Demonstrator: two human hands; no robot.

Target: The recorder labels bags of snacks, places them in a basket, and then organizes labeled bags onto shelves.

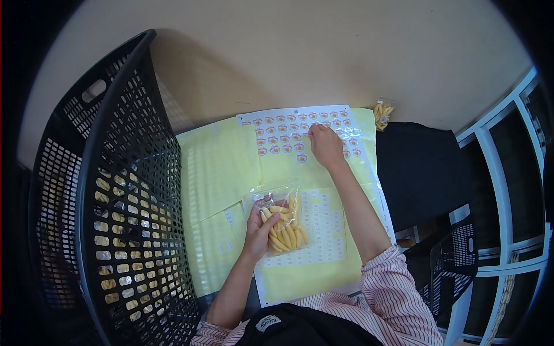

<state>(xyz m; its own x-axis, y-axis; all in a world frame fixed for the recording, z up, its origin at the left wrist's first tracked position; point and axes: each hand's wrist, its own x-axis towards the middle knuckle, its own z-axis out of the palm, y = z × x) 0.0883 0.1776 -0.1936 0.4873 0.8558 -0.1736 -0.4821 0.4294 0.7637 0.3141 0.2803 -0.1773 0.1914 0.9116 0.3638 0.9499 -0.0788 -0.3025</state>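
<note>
Left hand (258,228) grips the clear snack bag (284,222) near the table's front edge; right hand (325,144), fingertips pinched on the sticker sheet (300,131) farther back, should peel one round sticker slowly, bag kept flat.

I see two clear plastic bags of yellow snack sticks: one in my left hand (258,228) at (283,222), one small one far off (382,114). One big black plastic basket (115,190). One sheet of round orange stickers (288,130).
</note>
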